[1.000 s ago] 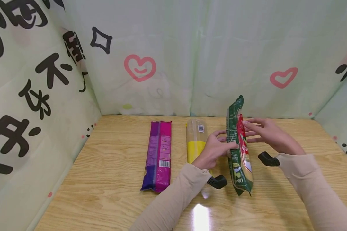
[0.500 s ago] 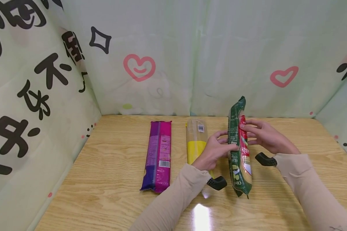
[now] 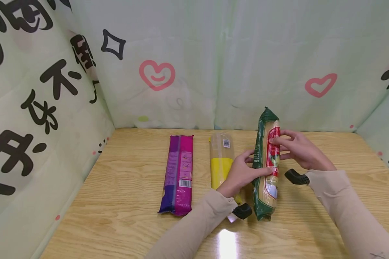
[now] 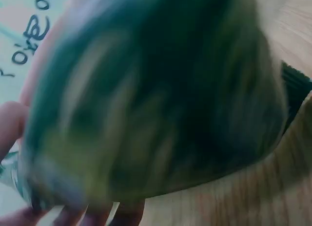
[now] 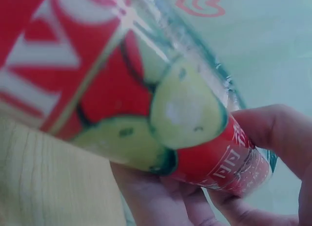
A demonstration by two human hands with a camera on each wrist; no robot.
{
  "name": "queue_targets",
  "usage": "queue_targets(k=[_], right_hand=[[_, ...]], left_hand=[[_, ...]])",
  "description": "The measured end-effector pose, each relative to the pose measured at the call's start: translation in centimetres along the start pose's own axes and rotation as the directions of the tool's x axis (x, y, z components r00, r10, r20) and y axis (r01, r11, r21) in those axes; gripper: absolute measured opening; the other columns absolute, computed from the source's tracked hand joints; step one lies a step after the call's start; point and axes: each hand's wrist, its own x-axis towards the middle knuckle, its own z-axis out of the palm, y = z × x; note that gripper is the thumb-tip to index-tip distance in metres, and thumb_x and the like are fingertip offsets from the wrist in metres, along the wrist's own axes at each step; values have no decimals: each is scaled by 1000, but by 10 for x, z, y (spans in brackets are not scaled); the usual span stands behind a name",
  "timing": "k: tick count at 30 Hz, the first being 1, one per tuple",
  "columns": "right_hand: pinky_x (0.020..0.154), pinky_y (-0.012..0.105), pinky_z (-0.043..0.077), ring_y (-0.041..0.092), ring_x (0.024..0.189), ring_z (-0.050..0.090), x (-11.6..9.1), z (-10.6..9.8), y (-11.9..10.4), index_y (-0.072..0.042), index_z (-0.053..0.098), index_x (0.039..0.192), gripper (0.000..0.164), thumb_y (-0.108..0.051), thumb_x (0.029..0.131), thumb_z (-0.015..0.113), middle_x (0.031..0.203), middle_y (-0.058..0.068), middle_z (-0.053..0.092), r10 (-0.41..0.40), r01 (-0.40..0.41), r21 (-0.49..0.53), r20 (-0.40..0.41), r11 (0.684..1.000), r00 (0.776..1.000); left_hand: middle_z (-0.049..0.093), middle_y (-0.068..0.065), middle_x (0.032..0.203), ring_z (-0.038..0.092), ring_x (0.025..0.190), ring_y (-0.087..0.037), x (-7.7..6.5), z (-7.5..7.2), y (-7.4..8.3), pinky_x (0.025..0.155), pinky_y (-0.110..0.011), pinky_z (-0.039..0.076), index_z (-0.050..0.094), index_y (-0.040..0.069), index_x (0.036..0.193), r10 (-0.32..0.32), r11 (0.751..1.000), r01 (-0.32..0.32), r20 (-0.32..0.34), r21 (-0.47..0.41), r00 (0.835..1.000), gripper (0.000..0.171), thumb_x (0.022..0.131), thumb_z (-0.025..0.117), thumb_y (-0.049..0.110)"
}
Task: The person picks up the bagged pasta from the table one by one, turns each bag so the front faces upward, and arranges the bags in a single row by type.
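A long green pack of dried noodles (image 3: 262, 144) with a red label and pictured olives stands tilted up between both hands. My left hand (image 3: 241, 174) grips its left side, thumb across the front and fingers around behind. On the right, my right hand (image 3: 303, 150) holds the upper part, its thumb on the red label. In the right wrist view the pack (image 5: 187, 106) lies between thumb and curled fingers (image 5: 151, 197). The left wrist view shows the blurred pack (image 4: 156, 99) close up, with fingertips along its lower edge.
A yellow and clear noodle pack (image 3: 219, 169) lies just left of the green one, partly covered by my left hand. Farther left lies a purple and pink pack (image 3: 178, 172). The wooden table (image 3: 116, 194) meets a printed cloth backdrop (image 3: 194, 72) at its back edge.
The green noodle pack has been turned, so its red label and clear front face the head camera more. Both hands stay on it. The other two packs have not moved.
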Motion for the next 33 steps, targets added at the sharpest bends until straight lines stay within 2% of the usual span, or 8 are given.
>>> queue_targets(k=[3,7,10,15,19,24,28,33], right_hand=[[77,35,61,9,87,68,0,2,-2,6,27,144,63,-30,101,56,102,-4,61,-17,17,-2,-1,1000,1000],[77,36,61,8,86,68,0,1,-6,6,20,151,73,-31,101,57,102,-5,61,-19,19,-32,-11,999,1000],[77,36,61,7,85,68,0,0,-9,7,15,153,77,-31,101,57,102,-7,61,-17,16,-52,-20,999,1000],[77,37,61,8,84,68,0,1,-11,7,20,151,74,-32,100,58,98,-10,61,-9,7,-48,-30,999,1000],[76,37,61,8,83,68,0,3,-12,7,22,149,73,-32,100,60,96,-10,62,-10,8,-46,-43,999,999],[76,38,61,9,82,68,0,4,-12,5,27,145,71,-35,98,63,96,-10,61,1,-4,-46,-66,999,998],[77,41,61,11,83,68,-1,5,-14,5,28,143,73,-38,96,64,98,-7,62,18,-21,-54,-70,998,997],[80,40,60,13,90,66,-3,3,-18,7,30,140,76,-45,96,62,117,12,60,39,-48,-122,-73,991,997]], left_hand=[[63,10,108,59,91,-6,-5,0,0,79,-25,55,58,20,132,14,996,-10,-45,87,999,60,79,83,30],[62,7,109,59,89,-8,-9,-2,6,77,-26,55,58,18,132,25,992,-13,-93,129,995,63,76,85,30],[63,5,110,61,87,-8,-13,-3,10,74,-24,55,58,18,133,53,988,-38,-97,148,994,65,76,86,30],[65,4,111,60,89,-7,-20,-4,11,72,-24,54,58,20,133,81,976,-60,-92,208,992,65,76,86,33],[64,3,110,57,89,-6,-22,-2,7,70,-23,53,55,22,135,55,964,-28,-96,264,994,68,76,86,35],[65,0,113,57,95,-9,-20,1,2,73,-23,53,53,19,136,47,955,-13,-107,297,993,70,76,87,31],[68,-2,108,61,90,-10,-17,0,0,74,-25,55,56,18,133,33,973,-7,-111,232,993,66,76,87,22],[71,-4,103,66,86,-14,-14,-3,-3,78,-34,59,57,16,130,7,999,-4,-76,36,997,58,79,82,9]])
